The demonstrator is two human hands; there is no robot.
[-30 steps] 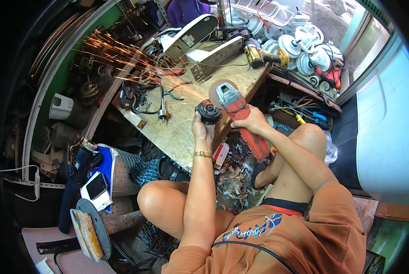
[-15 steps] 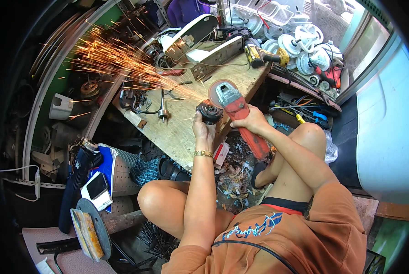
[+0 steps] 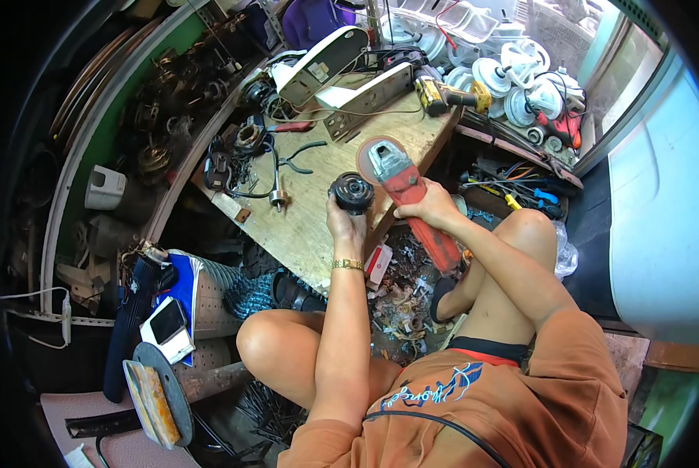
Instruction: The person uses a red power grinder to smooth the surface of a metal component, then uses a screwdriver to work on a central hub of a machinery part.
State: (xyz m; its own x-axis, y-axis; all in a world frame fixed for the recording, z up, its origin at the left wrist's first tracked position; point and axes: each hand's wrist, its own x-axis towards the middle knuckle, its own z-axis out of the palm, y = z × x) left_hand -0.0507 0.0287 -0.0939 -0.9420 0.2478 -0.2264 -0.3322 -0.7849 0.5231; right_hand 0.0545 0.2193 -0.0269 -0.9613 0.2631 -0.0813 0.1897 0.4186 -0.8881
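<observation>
My left hand, wearing a gold watch, is closed around a black round metal part, holding it just below and left of the grinder's disc. My right hand grips the body of a red angle grinder with a silver head. Both are held over the near right part of a wooden bench. Left of them on the bench lie black-handled pliers, a shaft with a metal fitting and small dark parts.
A yellow drill and metal brackets sit at the bench's back. White plastic parts fill a shelf back right; tools lie below it. Left are cluttered shelves and a disc-shaped plate. My bare knees flank scrap on the floor.
The stream of orange sparks that shot toward the upper left is gone. The black part in my left hand has shifted slightly left, a little apart from the disc.
</observation>
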